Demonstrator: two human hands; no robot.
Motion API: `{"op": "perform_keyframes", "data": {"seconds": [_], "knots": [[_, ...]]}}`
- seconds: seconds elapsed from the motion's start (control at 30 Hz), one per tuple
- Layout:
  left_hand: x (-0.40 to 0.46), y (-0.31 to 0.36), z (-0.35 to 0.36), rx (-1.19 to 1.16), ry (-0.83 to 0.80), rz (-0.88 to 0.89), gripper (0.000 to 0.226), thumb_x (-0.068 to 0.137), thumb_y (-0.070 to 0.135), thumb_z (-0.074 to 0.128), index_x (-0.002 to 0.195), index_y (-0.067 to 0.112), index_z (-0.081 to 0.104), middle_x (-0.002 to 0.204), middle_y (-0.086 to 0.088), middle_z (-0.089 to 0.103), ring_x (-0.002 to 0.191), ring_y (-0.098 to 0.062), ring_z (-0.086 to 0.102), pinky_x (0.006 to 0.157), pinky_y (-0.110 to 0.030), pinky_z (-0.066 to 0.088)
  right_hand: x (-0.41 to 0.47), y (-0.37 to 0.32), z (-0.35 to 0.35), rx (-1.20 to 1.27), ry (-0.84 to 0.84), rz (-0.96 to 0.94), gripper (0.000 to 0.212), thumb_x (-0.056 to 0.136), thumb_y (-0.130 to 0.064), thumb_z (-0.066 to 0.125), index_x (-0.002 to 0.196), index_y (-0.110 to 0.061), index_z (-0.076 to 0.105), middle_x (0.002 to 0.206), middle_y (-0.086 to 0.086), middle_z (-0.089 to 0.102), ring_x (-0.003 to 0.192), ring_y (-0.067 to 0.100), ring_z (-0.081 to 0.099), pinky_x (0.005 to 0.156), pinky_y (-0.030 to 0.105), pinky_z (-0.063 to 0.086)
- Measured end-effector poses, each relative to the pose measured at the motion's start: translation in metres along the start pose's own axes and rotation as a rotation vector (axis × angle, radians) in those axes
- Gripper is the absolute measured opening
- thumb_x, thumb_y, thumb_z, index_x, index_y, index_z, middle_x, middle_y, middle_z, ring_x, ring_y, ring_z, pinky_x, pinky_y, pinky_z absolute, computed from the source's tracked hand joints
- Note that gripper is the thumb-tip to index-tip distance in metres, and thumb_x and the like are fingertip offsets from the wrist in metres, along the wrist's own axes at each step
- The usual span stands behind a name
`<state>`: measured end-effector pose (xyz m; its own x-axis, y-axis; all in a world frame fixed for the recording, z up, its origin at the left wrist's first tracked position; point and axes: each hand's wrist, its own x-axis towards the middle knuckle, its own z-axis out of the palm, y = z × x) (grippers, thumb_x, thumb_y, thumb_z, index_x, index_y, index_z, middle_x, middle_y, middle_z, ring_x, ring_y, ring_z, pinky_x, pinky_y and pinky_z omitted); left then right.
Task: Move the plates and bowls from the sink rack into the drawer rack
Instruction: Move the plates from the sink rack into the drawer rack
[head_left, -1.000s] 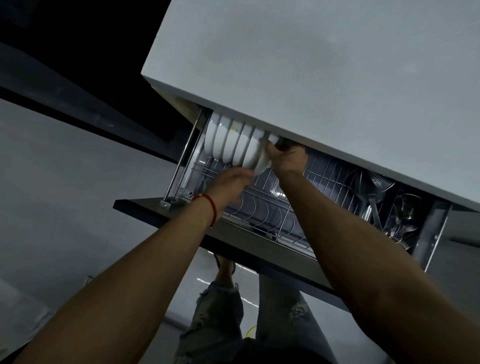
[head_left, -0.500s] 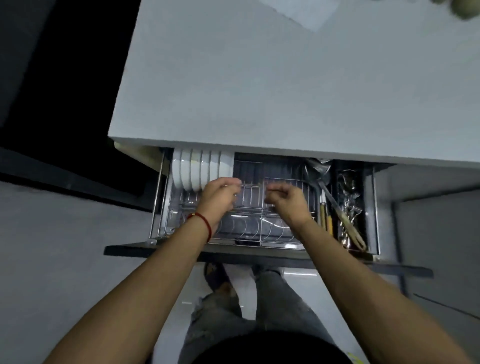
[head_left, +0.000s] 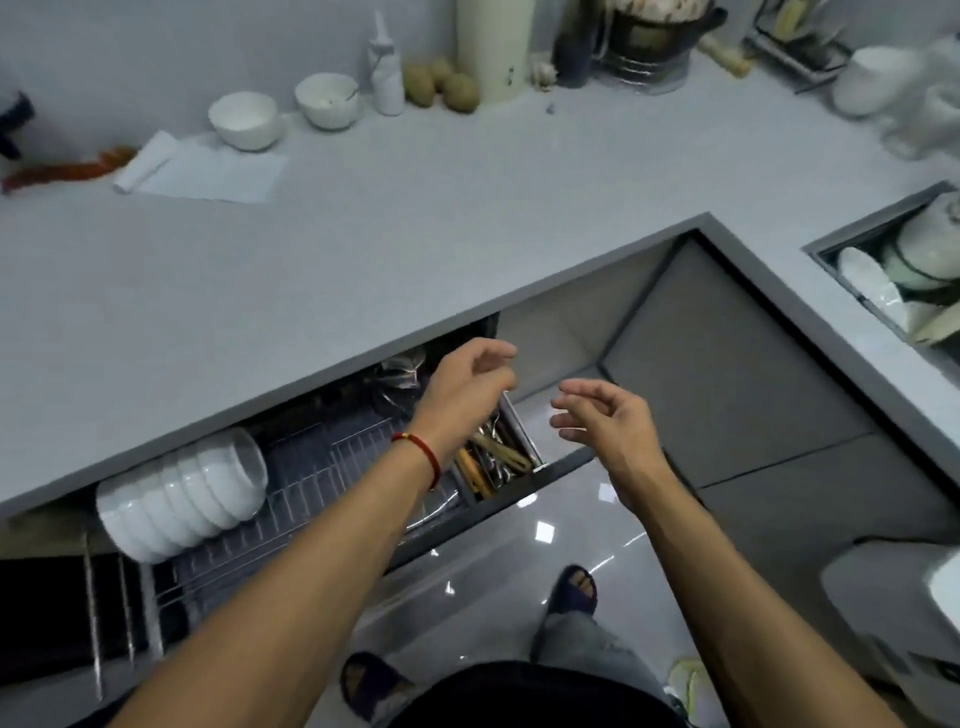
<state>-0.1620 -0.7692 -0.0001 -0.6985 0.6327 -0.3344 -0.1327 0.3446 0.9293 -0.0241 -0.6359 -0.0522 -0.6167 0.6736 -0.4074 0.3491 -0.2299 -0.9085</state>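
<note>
Bowls (head_left: 182, 499), six or so, nested on edge at left end of drawer rack (head_left: 332, 467), row axis running along drawer front. Remaining dishes (head_left: 883, 280) w/ plates sit in sink at counter's far right edge, well apart from our hands. Right hand (head_left: 608, 421) nearer sink; we judge it leads next reach. Left hand (head_left: 467, 389) over utensils (head_left: 493, 462). Both hands loosely curled, empty, touching nothing.

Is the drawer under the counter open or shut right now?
Open. The drawer is pulled out from under the counter, showing its wire rack and a row of white bowls.
</note>
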Motion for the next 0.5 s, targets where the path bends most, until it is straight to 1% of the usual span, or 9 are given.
{"op": "perform_keyframes", "data": {"seconds": [0.07,0.13,0.2,0.27,0.33,0.37,0.43,0.5], "knots": [[0.022,0.024,0.065,0.026,-0.047,0.015,0.033,0.088,0.006,0.062,0.117,0.018,0.068,0.116,0.002,0.067,0.108,-0.010,0.062,0.087,-0.024,0.050,0.014,-0.008,-0.062,0.011,0.066,-0.021,0.013,0.092,-0.012,0.070,0.103,-0.017,0.075,0.090,0.006,0.081,0.078,0.020,0.077,0.071,0.029,0.061],[0.039,0.046,0.131,0.069,-0.116,0.038,0.034,0.087,0.006,0.063,0.117,0.019,0.069,0.115,0.002,0.066,0.106,-0.008,0.061,0.082,-0.018,0.048,0.026,-0.019,-0.126,0.020,0.152,-0.037,0.013,0.094,-0.007,0.067,0.104,-0.013,0.074,0.088,0.006,0.080,0.074,0.019,0.074,0.069,0.027,0.060],[0.054,0.066,0.187,0.122,-0.175,0.081,0.035,0.086,0.006,0.065,0.117,0.020,0.070,0.115,0.003,0.067,0.106,-0.006,0.061,0.083,-0.012,0.046,0.036,-0.029,-0.185,0.025,0.244,-0.033,0.013,0.095,-0.003,0.065,0.105,-0.008,0.072,0.092,0.012,0.077,0.075,0.021,0.071,0.069,0.028,0.058],[0.066,0.085,0.230,0.179,-0.235,0.132,0.035,0.085,0.007,0.066,0.117,0.021,0.070,0.118,0.002,0.068,0.111,-0.007,0.061,0.092,-0.017,0.048,0.044,-0.039,-0.233,0.035,0.325,-0.033,0.015,0.095,0.000,0.064,0.108,-0.005,0.070,0.097,0.019,0.074,0.078,0.027,0.068,0.072,0.032,0.056],[0.080,0.100,0.266,0.211,-0.279,0.169,0.035,0.085,0.007,0.066,0.117,0.020,0.071,0.119,0.002,0.069,0.115,-0.009,0.061,0.103,-0.025,0.048,0.055,-0.045,-0.274,0.058,0.396,-0.034,0.016,0.096,0.000,0.064,0.110,-0.004,0.070,0.099,0.019,0.073,0.081,0.028,0.067,0.075,0.034,0.056],[0.089,0.107,0.281,0.216,-0.298,0.177,0.035,0.085,0.007,0.066,0.117,0.020,0.071,0.119,0.002,0.069,0.116,-0.008,0.061,0.105,-0.027,0.047,0.061,-0.046,-0.291,0.063,0.427,-0.027,0.016,0.096,0.000,0.064,0.109,-0.005,0.070,0.099,0.019,0.073,0.081,0.027,0.067,0.076,0.034,0.057],[0.107,0.119,0.307,0.220,-0.337,0.179,0.034,0.086,0.008,0.066,0.117,0.022,0.071,0.120,0.004,0.069,0.116,-0.006,0.061,0.104,-0.026,0.047,0.073,-0.047,-0.319,0.060,0.480,0.001,0.015,0.095,-0.002,0.064,0.106,-0.009,0.072,0.100,0.017,0.075,0.081,0.023,0.069,0.078,0.034,0.058],[0.127,0.128,0.330,0.215,-0.375,0.189,0.034,0.087,0.008,0.066,0.118,0.023,0.071,0.120,0.005,0.068,0.114,-0.004,0.060,0.101,-0.022,0.047,0.089,-0.045,-0.345,0.041,0.522,0.028,0.014,0.095,-0.004,0.066,0.103,-0.012,0.073,0.102,0.015,0.077,0.081,0.021,0.070,0.075,0.031,0.058]]}}
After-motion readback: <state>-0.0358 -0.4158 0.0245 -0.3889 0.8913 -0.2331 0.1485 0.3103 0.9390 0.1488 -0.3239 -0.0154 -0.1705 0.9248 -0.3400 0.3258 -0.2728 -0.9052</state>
